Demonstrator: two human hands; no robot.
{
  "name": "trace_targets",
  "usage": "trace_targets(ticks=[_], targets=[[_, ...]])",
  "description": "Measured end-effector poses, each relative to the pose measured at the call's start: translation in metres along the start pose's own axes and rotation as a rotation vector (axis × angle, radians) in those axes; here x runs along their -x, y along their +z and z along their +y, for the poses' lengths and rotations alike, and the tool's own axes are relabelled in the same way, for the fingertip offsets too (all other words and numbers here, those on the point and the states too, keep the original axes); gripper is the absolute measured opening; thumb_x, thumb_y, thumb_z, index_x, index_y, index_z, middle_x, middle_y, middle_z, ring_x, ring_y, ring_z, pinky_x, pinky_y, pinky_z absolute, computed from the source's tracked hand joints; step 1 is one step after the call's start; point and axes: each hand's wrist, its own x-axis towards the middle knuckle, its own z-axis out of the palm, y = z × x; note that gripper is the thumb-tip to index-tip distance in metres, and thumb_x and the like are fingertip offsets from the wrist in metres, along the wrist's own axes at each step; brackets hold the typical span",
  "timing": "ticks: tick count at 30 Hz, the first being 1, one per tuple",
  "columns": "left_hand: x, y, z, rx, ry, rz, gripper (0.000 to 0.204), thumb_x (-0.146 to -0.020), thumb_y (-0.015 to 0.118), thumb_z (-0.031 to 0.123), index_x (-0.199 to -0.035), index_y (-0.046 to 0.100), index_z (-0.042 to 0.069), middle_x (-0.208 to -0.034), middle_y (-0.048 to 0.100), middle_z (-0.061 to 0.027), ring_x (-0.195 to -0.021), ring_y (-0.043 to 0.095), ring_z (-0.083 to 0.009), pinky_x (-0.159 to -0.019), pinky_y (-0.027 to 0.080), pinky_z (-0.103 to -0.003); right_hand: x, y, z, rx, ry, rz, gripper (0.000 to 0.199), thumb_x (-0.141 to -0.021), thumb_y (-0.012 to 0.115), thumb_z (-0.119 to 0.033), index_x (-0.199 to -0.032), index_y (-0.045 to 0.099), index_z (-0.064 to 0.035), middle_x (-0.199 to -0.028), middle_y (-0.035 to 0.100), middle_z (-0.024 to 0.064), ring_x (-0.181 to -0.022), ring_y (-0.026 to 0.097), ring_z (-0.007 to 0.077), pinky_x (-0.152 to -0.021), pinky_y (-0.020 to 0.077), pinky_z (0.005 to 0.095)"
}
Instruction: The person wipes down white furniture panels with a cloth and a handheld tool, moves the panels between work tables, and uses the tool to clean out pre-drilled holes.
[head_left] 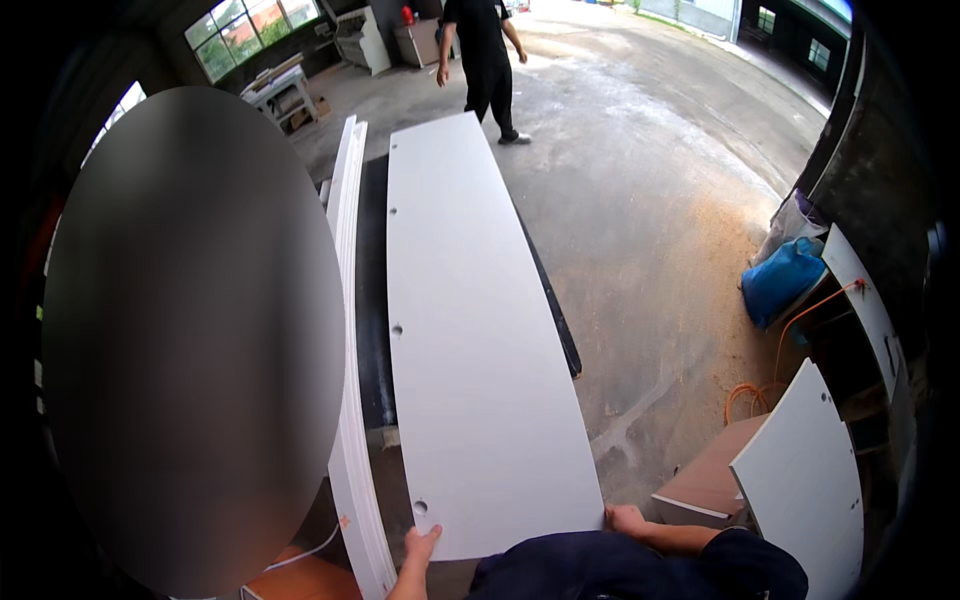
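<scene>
White from end to end, the long panel (480, 330) stretches ahead of me from six o'clock up toward twelve, its near end in my grip. At half past six my left hand (422, 543) is closed on the near left corner, thumb on top, the other fingers hidden from me. At five o'clock my right hand (627, 520) is curled against the near right corner; I cannot tell how its fingertips sit underneath. Round holes (397, 330) line the panel's left edge, and a dark surface (374, 290) shows just beyond that edge. Narrow white boards (362, 500) run alongside, from seven o'clock toward eleven. At four o'clock a smaller white panel (805, 480) leans beside a brown board (710, 455). Past them, between three and four, lies an orange cord (745, 393), with a blue bag (778, 282) at three. Farther off, at twelve, another person (482, 45) stands on the concrete floor (640, 200); toward eleven is a paned window (250, 35).
</scene>
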Motion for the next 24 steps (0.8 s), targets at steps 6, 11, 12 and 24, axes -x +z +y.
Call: trace_targets(ticks=[6, 11, 12, 24], targets=[[-0.004, 0.005, 0.018, 0.051, 0.050, -0.010, 0.043, -0.073, 0.082, 0.026, -0.098, 0.066, -0.005, -0.094, 0.070, -0.0152, -0.085, 0.067, -0.0219, -0.077, 0.052, -0.036, -0.036, 0.025, 0.048, 0.163, 0.066, -0.074, 0.031, -0.078, 0.060, -0.029, -0.100, 0.064, -0.0093, -0.088, 0.067, 0.0200, -0.086, 0.065, 0.0388, -0.076, 0.0494, 0.0485], [0.005, 0.005, 0.054, -0.003, -0.011, -0.066, 0.042, -0.073, 0.082, 0.029, -0.097, 0.066, -0.004, -0.094, 0.070, -0.0148, -0.084, 0.067, -0.0212, -0.076, 0.051, -0.035, -0.026, -0.029, 0.017, 0.132, 0.094, -0.248, 0.047, -0.077, 0.063, -0.046, -0.106, 0.065, -0.0090, -0.098, 0.067, 0.0207, -0.093, 0.064, 0.0384, -0.081, 0.0503, 0.0441], [0.012, 0.003, 0.054, 0.016, -0.026, -0.075, 0.042, -0.074, 0.081, 0.029, -0.096, 0.066, -0.003, -0.094, 0.070, -0.0148, -0.084, 0.067, -0.0210, -0.076, 0.051, -0.035, -0.029, -0.030, 0.022, 0.106, 0.122, -0.271, 0.053, -0.076, 0.065, -0.053, -0.107, 0.066, -0.0090, -0.101, 0.067, 0.0212, -0.096, 0.063, 0.0387, -0.083, 0.0505, 0.0426], [0.023, 0.013, 0.047, 0.064, 0.096, -0.021, 0.046, -0.073, 0.078, 0.033, -0.107, 0.067, 0.003, -0.097, 0.071, -0.0130, -0.091, 0.068, -0.0232, -0.081, 0.053, -0.036, -0.086, -0.061, 0.001, -0.070, 0.282, -0.162, 0.052, -0.073, 0.072, -0.047, -0.091, 0.069, 0.0024, -0.083, 0.071, 0.0182, -0.076, 0.069, 0.0275, -0.071, 0.0532, 0.0381]])
